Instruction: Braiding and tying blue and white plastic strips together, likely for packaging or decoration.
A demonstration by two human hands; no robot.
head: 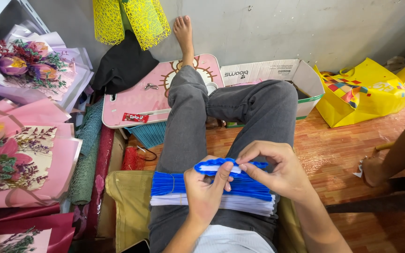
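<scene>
The person sits with grey-trousered legs stretched out, and both hands work over the lap on a blue pipe cleaner [230, 166] bent into a flat petal-like loop. It is held just above the bundle of blue and white pipe cleaners [212, 193] lying across the thighs.

The risk I see is the loop springing open: the bent wire looks held only by fingertip pressure, so a slackened pinch at either end could let it unbend or twist out of shape. The bundle also rests loose on sloping legs, with only a thin tie near its left end; a shift of the knee could send the strands sliding onto the wooden floor [338, 150]. The wire ends could prick a fingertip too.

The left hand [206, 189] comes up from below, wrist bent back, fingers curled shut with the thumb and forefinger pinching the loop's middle. The right hand [277, 168] arches in from the right side, knuckles up, fingers closed in a pinch on the loop's right end.

A pink folding lap table [141, 100] stands beyond the knees, and wrapped bouquets [19, 154] lie at the left.
</scene>
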